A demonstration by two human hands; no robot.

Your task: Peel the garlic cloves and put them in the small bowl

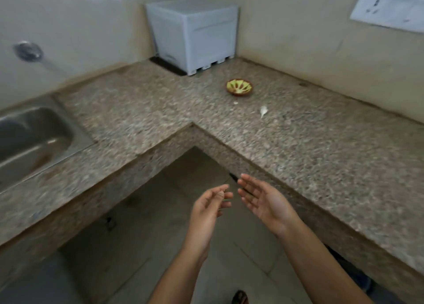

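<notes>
Nearest, off the inner corner of the bench (321, 154) and over the floor (149, 246): left grip (210, 208) and right grip (263, 203), palms turned toward each other, fingers loose and released, nothing held, fingertips close but apart. Farther in, on the right wing of the bench and well apart from both: white garlic clove (263, 111) lying on the stone, small pale scrap (235, 102) near it, then small bowl (239, 87), brown outside, yellow-green inside, contents too blurred to tell. Farthest, white box (195, 33) in the far corner against the walls, steel sink (29, 138) set into the left edge.
</notes>
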